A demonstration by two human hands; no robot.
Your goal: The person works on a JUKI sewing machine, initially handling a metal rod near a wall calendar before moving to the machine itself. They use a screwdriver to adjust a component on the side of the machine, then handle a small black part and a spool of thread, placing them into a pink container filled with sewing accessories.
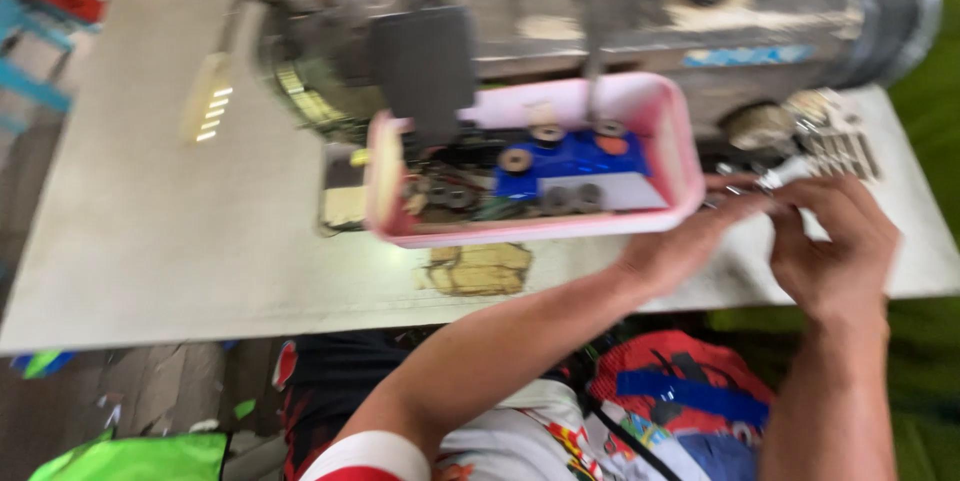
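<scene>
Your lap shows a red and blue cloth (690,391) nearest you, blurred. Your left hand (680,246) reaches over the surface (160,231) edge, just right of the pink tray (675,141); its fingers (735,209) pinch a small white part (785,173). Your right hand (835,241) sits beside it, fingers curled narrow on the same part, touching the left. What the part is, can't tell, too blurred. The tray sits on the surface in front of the sewing machine (640,11) and holds dark bobbins (516,160) and a blue piece (575,156). A brown worn patch (480,269) marks the surface just below the tray. The machine stands behind, across the far side.
</scene>
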